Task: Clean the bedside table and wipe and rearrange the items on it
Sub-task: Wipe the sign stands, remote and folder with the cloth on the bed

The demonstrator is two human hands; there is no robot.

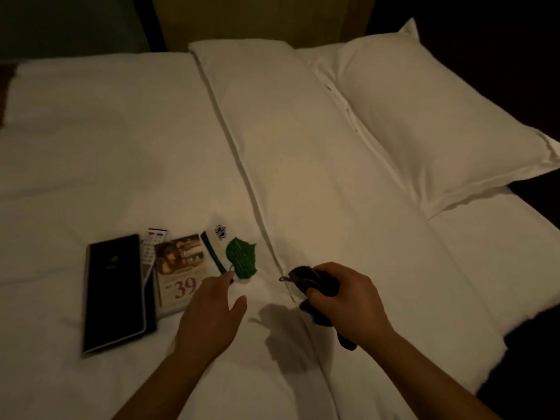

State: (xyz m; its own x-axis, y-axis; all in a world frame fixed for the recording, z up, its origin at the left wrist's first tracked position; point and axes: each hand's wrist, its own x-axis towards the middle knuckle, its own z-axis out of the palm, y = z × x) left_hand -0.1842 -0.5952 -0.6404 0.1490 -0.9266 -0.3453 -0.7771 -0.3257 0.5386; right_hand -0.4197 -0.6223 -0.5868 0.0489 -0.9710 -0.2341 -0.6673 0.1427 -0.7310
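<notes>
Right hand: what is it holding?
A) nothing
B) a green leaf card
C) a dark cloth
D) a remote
C: the right hand grips a dark cloth, while the remote and leaf card lie on the bed.

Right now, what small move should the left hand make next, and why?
Probably lower the left hand and pinch the green leaf card. Its open fingers point at the card's lower tip, and the right hand grips the dark cloth, seemingly ready to wipe it.
</notes>
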